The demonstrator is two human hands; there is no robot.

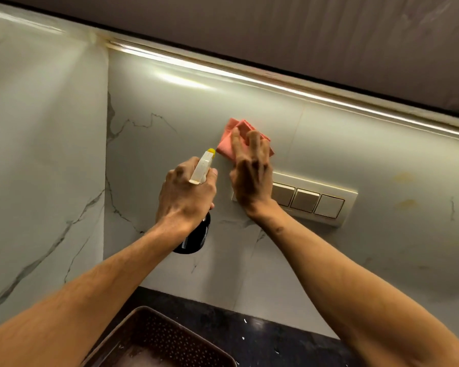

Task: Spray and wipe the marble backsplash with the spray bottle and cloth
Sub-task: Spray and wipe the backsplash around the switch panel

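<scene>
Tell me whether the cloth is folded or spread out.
Folded: the cloth shows overlapping layers and corners under the right hand pressing it.

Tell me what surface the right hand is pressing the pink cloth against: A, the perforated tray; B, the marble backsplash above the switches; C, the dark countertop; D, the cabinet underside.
B: the right hand lies flat, fingers straight, on the pink cloth, which sits against the marble backsplash just above the switch plate.

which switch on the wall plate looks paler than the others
The rightmost switch, farthest from the right hand: near white, while the two beside it are darker tan.
</scene>
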